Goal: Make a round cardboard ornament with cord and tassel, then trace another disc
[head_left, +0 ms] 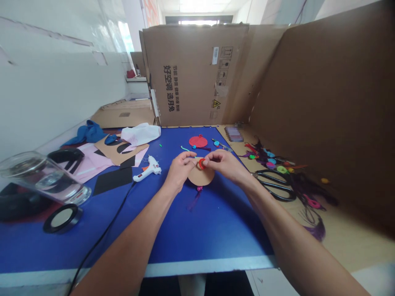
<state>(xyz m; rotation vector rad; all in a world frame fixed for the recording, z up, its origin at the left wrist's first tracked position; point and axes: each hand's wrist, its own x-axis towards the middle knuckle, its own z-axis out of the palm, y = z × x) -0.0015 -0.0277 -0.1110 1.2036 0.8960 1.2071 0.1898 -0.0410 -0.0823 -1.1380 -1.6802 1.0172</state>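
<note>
At nine o'clock on the blue counter (216, 230) lies a white plastic glue gun (151, 168) with a black cord. Next comes the person's left hand (178, 172), its fingertips at the ten o'clock edge of a round tan disc (201, 178); whether its grip pinches anything cannot be told. The disc sits mid-counter (a thin purple tassel (194, 201) trails at six o'clock). Near its twelve, the right hand's (226, 165) grip pinches a small red piece (202, 163). Black-handled scissors (279, 191) rest at three o'clock.
</note>
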